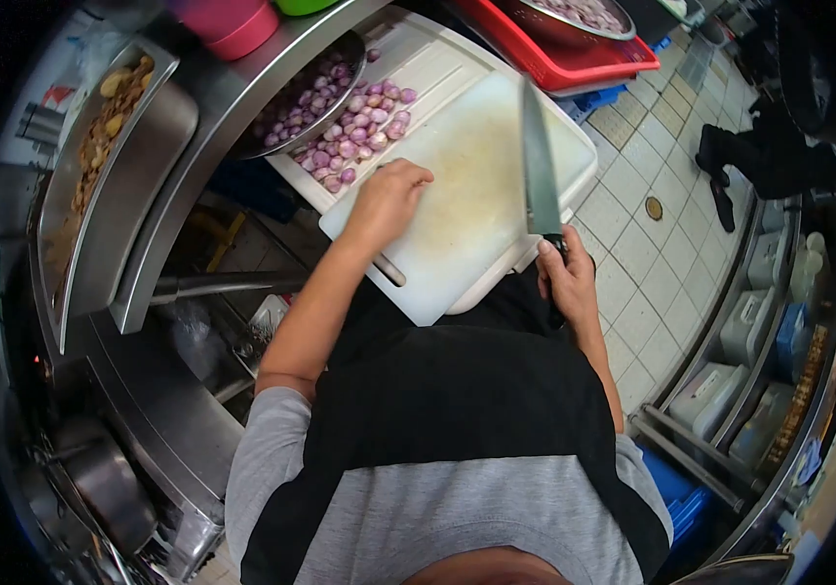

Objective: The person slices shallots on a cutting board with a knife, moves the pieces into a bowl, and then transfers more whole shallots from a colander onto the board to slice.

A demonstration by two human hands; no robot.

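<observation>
My right hand (568, 272) grips the dark handle of a large knife (540, 161), its broad blade pointing away over the right side of the white cutting board (462, 175). Over the board's left part is my left hand (393, 200), fingers curled together; whether something small is between them is hidden. Peeled purple shallots (364, 122) lie in a loose pile on the pale tray (418, 60), beyond my left hand. More shallots fill a metal bowl (340, 109) at the pile's left.
A red basket (574, 73) holding a metal colander stands at the far right of the board. On the left, a steel counter (213, 146) carries a long metal pan (130, 166) of brownish pieces. A person's dark-clothed legs (764, 156) are at the right, near shelves with containers (710, 395).
</observation>
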